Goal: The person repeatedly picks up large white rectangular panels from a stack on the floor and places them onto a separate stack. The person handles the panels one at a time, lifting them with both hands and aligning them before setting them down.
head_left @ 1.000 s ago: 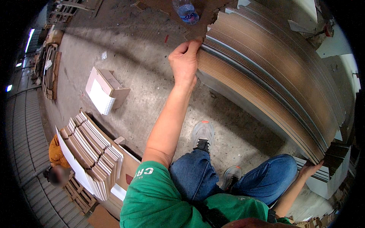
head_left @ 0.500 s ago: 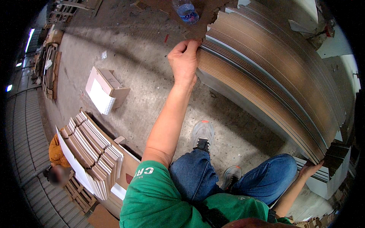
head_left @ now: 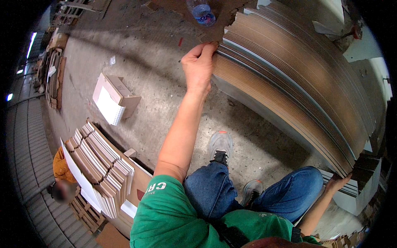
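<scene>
A thick stack of brown and white corrugated cardboard sheets (head_left: 285,87) curves across the upper right, its cut edges facing me. My left hand (head_left: 197,68) is closed at the stack's left end, thumb and fingers pinching the edge of some sheets. At the far right end, my right hand (head_left: 338,183) grips the near lower corner of the same stack, its fingers partly hidden under the cardboard. How many sheets each hand holds cannot be made out.
A cardboard box (head_left: 129,101) with white paper on it sits on the concrete floor (head_left: 153,78). Another cardboard stack (head_left: 101,165) stands at left, beside a person in an orange top (head_left: 63,167). A plastic bottle (head_left: 202,14) is at the top; a smaller stack (head_left: 362,186) lies right.
My left hand has shifted very slightly left and up, still on the cardboard edge. My right hand looks unchanged.
</scene>
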Tool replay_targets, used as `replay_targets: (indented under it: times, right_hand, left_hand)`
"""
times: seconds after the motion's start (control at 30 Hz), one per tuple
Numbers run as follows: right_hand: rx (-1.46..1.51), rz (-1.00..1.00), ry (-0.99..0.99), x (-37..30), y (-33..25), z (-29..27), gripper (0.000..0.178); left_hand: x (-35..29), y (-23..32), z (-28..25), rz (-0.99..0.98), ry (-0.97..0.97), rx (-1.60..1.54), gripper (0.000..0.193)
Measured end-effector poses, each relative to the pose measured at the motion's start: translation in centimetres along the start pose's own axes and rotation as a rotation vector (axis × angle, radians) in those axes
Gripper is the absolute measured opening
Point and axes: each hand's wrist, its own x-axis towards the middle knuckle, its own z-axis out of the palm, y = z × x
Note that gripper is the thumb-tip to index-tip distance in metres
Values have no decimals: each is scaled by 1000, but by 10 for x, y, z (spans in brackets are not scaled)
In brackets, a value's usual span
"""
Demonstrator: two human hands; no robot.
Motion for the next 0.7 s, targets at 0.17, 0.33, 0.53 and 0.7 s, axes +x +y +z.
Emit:
replay_targets:
  times: [0.17,0.33,0.53,0.7]
  right_hand:
    - [28,30,-21,9,4,-10,48]
    - [14,20,-77,11,7,-17,49]
    - [45,20,-35,5,7,-15,48]
    - [-57,-37,-36,-5,3,-7,47]
  left_hand:
    - [0,-1,-1,13,-1,-8,16]
    - [-2,4,-1,-6,3,1,14]
    - [-1,7,-4,21,-19,60,13]
    - [-4,10,-3,41,-24,98,14]
